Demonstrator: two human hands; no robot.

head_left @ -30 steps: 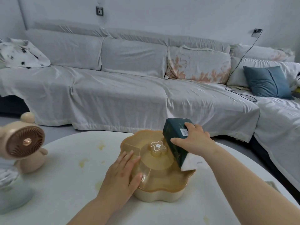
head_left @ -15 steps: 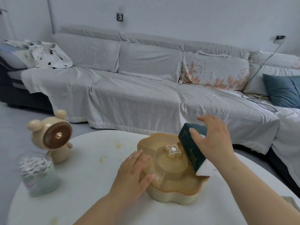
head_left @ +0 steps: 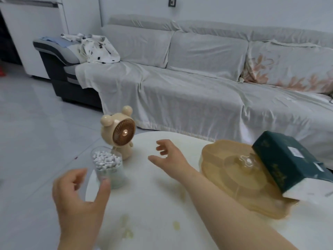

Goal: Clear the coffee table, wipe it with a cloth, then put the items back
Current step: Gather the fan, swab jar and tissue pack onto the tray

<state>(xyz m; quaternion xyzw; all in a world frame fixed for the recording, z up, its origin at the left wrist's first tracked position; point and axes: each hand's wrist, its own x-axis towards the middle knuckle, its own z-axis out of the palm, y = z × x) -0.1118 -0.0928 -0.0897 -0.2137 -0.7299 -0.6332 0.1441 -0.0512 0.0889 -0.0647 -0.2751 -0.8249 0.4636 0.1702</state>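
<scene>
Fingers (head_left: 100, 188) of the left hand (head_left: 79, 204) are spread wide and empty just beside a clear cup of cotton swabs (head_left: 108, 168), while the right hand (head_left: 169, 157), also open and holding nothing, reaches toward a bear-shaped fan (head_left: 119, 132). On the white counter (head_left: 153, 204), yellowish stains show, and a green tissue box (head_left: 282, 161) leans on an amber snack tray (head_left: 234, 177). Clearing appears barely begun; wiping and restocking remain.
</scene>
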